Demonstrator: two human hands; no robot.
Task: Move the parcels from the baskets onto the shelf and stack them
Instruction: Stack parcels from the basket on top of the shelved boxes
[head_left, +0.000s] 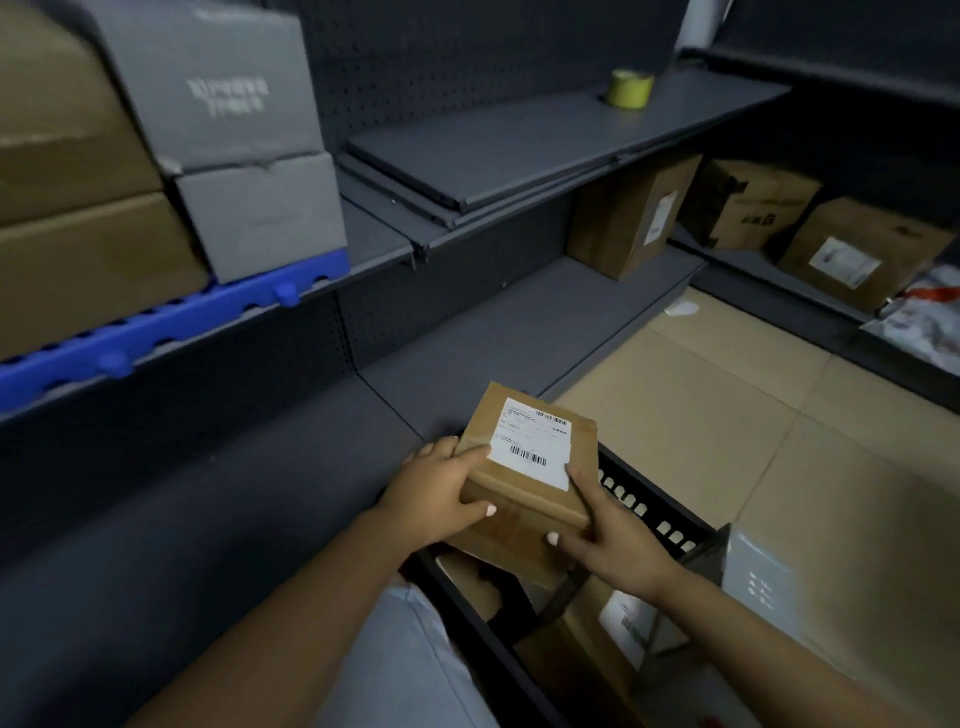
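Observation:
A small brown cardboard parcel (524, 499) with a white barcode label on top is held between both hands above the black basket (660, 514). My left hand (441, 488) grips its left side, thumb across the near face. My right hand (613, 535) grips its right near corner. More brown and grey parcels (613, 639) lie inside the basket below. The bare dark grey bottom shelf (311, 493) lies just left of and beyond the parcel.
Grey boxes (249, 171) and brown boxes (78, 218) are stacked on a blue pallet (156, 327) on the upper left shelf. A yellow tape roll (629, 89) sits on the middle shelf. Brown boxes (628, 218) stand far right. Cardboard covers the floor (727, 415).

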